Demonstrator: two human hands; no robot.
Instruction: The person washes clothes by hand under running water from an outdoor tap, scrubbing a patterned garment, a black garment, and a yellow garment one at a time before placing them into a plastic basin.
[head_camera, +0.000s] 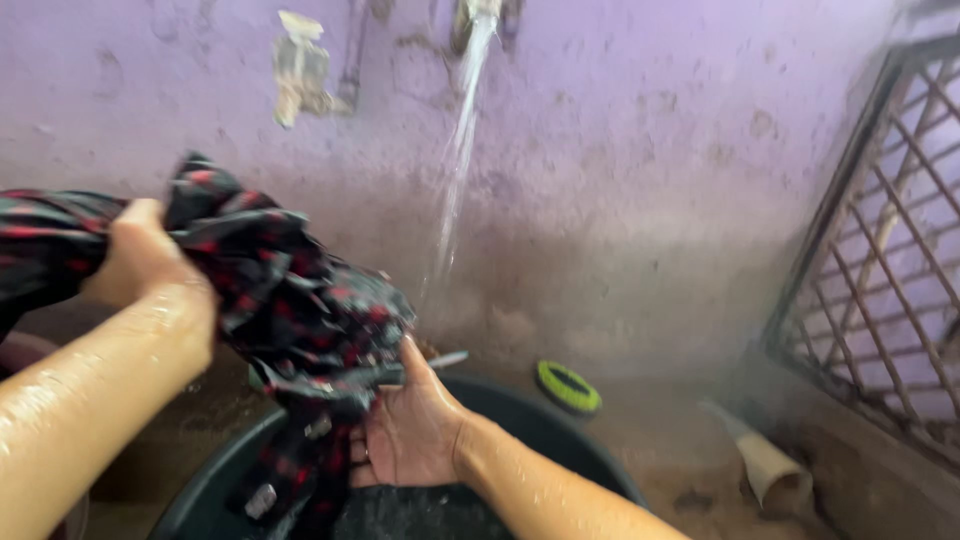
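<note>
Purple plastered wall (650, 150) filled the back, stained & darker toward the floor. Metal grille (880, 270) stood at the right, w/ diamond lattice. Below, a dark round tub (560, 430) sat on the wet concrete floor (670, 450), only its near part in view.

Wet cloth (280, 300), dark w/ red checks, hung bunched over the tub, stretched from upper left down to the tub's left-centre; its lower end w/ small metal bits dangled inside the rim.

Left hand (140, 255) was up at the left, fingers closed tight round the cloth's upper part, forearm wet. Right hand (410, 425) was lower, above the tub, palm turned up; thumb & fingers pinched the cloth's lower fold, the rest of the palm partly open.

Water stream (460, 150) fell from a tap (480, 15) at the top edge, slanting down just right of the cloth; couldn't tell if it touched it.

Pale pipe piece (770, 465) lay on the floor near the grille. Green-rimmed round brush (568, 387) lay behind the tub, near the wall. Whitish broken fitting (300, 70) stuck to the wall, upper left.
</note>
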